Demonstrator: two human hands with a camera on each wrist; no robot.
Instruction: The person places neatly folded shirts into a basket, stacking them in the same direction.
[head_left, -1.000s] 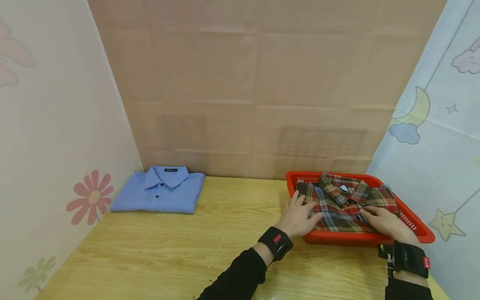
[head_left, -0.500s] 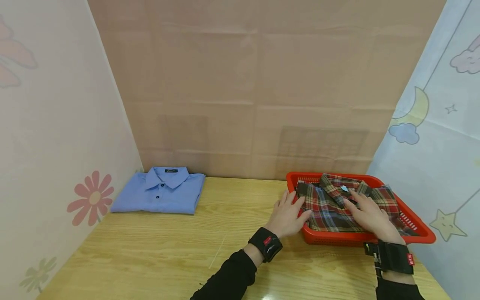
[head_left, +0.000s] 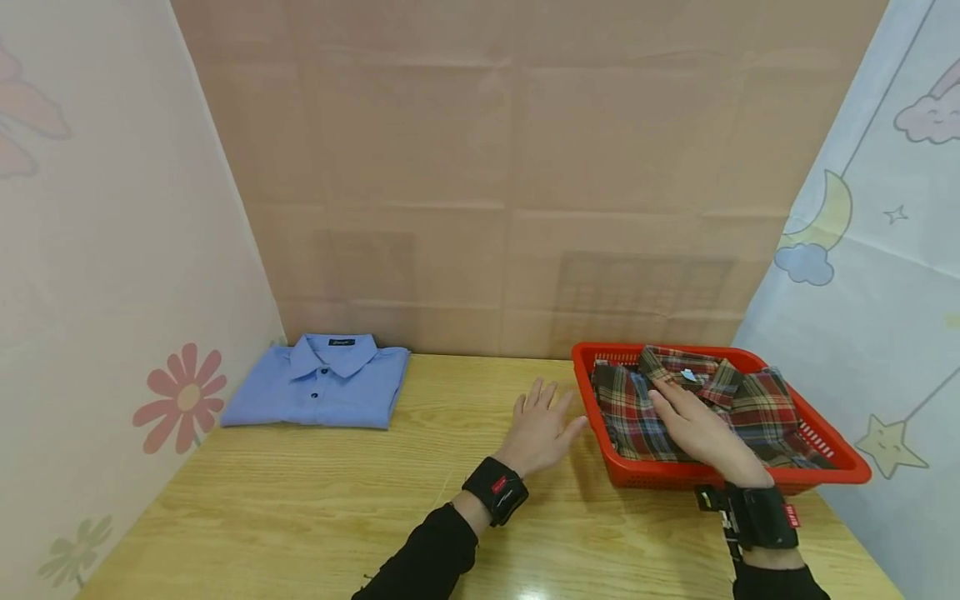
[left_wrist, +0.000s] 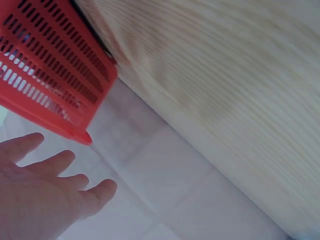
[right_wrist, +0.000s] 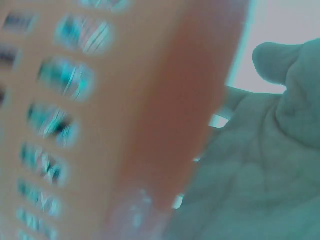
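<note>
A folded plaid shirt, red, brown and blue, lies collar up inside a red plastic basket on the right. My right hand reaches over the basket's near rim, fingers straight, its fingertips at the shirt just below the collar. In the right wrist view the slotted basket wall fills the left side and hides part of the palm. To the left of the basket my left hand is held with spread fingers, apart from the basket and holding nothing. The left wrist view shows its loosely extended fingers below the basket corner.
A folded light blue polo shirt rests at the back left of the wooden table. Brown paper covers the back wall, and printed sheets stand at the left and right sides.
My left hand has moved left, away from the basket's rim and the plaid shirt. My right hand has slid left across the shirt, from its right side to below the collar.
</note>
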